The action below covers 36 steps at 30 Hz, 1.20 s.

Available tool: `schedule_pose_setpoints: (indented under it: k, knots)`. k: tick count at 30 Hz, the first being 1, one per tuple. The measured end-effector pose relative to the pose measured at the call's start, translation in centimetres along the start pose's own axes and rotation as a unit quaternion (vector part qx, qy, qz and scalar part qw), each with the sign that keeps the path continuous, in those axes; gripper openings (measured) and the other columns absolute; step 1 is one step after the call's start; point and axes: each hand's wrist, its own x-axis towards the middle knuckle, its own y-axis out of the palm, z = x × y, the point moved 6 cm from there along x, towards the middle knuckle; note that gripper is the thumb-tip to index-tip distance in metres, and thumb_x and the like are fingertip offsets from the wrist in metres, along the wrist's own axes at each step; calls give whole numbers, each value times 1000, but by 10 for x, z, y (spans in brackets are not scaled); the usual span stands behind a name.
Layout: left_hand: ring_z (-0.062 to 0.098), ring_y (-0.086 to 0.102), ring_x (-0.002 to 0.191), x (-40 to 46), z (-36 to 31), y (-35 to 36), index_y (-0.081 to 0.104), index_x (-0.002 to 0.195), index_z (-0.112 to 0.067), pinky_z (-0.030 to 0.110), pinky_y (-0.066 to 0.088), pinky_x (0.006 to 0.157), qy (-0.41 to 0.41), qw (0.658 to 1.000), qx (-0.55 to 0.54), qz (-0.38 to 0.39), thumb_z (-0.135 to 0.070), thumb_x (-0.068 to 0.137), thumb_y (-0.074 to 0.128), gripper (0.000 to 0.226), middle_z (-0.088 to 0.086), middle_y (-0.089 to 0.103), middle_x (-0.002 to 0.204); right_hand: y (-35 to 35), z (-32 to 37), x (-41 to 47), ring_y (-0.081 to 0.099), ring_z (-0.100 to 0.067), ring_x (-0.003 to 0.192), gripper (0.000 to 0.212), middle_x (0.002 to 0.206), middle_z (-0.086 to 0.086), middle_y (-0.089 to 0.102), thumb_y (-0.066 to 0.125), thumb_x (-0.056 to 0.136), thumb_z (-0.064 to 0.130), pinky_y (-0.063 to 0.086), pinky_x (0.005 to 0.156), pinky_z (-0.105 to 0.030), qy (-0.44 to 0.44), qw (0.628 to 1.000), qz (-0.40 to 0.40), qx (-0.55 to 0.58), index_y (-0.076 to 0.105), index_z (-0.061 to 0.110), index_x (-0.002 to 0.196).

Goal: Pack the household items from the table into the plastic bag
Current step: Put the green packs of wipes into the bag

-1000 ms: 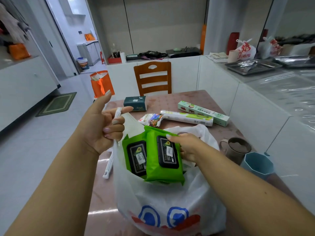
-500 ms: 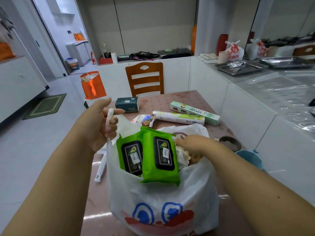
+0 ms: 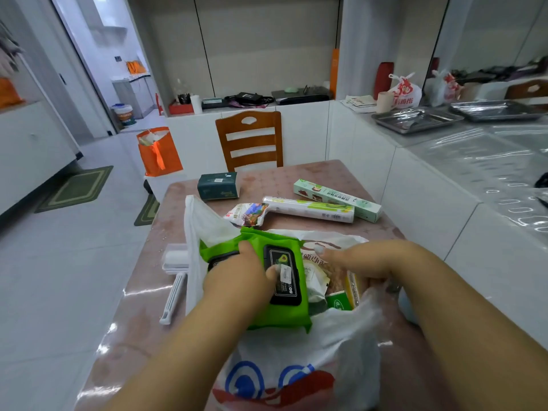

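Plastic bag [image 3: 296, 360], white with a blue and red print, stands open on the pink surface [image 3: 130, 330] close to the viewer, seen from the head camera looking down. Two green wipe packs [image 3: 275, 317] with black lids stick out of its mouth, side by side. The left hand [image 3: 237, 280] lies on top of them, its fingers curled over the packs and the thumb pressing on one black lid. The right hand [image 3: 361, 259] is at the bag's right rim with its fingers bent down inside the bag; whether it grips anything cannot be told. Beside the wipes, more packets show inside the bag.

Farther back on the surface lie a dark green tissue pack [image 3: 218, 186], a small printed sachet [image 3: 248, 214], a white roll [image 3: 308, 209] and a long pale green box [image 3: 336, 200]. A white lint roller [image 3: 175, 277] lies just left of the bag. A wooden chair [image 3: 249, 140] stands at the far edge.
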Motion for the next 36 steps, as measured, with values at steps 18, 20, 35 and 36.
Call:
schedule_pose_setpoints:
  k: [18,20,35,36]
  knots:
    - [33,55,116,34,-10,30,24,149,-24,45,48,98,-94,908,-405,54,-49,75,74,92,9,52,136,-10,-14,-23,54,-26,54,90,63,-18,57,79,50,66,46,43,-26,-279,795,99,529,59,3,110]
    - [35,57,113,36,-13,37,23,149,-27,48,54,89,-116,875,-466,56,-45,77,73,89,9,52,134,-10,-9,-35,55,-25,52,97,63,-19,57,78,47,69,48,44,-26,-311,781,129,526,56,2,113]
    - [34,42,113,2,10,-88,45,127,-8,42,40,90,-61,945,-70,-314,-45,82,64,62,19,46,125,8,-33,-29,57,-7,70,74,87,2,73,40,68,82,44,64,-28,-101,983,-43,148,53,31,120]
    - [36,41,116,17,26,-85,41,131,-4,43,40,93,-102,954,-60,-276,-47,81,64,69,20,45,128,6,-30,-22,58,-5,67,74,89,2,75,50,65,82,45,63,-30,-125,972,-46,196,55,32,119]
